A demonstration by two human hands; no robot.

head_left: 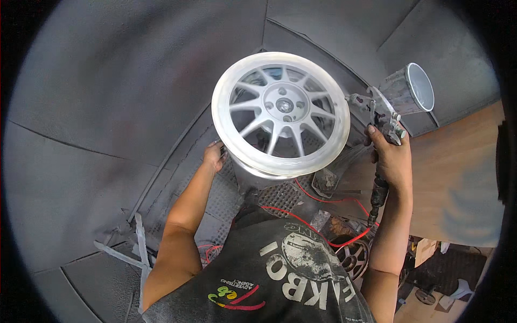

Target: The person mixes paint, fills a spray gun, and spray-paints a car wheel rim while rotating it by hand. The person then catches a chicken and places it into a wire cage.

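Observation:
A multi-spoke car wheel rim (277,128), silver-white with a pale outer lip, is raised in front of me with its face tilted up. My left hand (215,156) is closed at the rim's lower left back edge, its fingertips partly hidden there. My right hand (392,156) is wrapped round the handle of a spray gun (383,116), to the right of the rim. The gun's nozzle points left toward the outer lip. A paint-stained cup (406,89) sits on the gun, its round end facing right. Below the rim stands a grey cylindrical support (253,180).
A red air hose (344,245) winds across the floor below the gun. Another wheel rim (353,255), bronze-toned, lies beside my right forearm. Grey panels (107,81) surround the left and back; a wooden board (431,177) stands right. A grey-coated metal frame (141,242) is near my left elbow.

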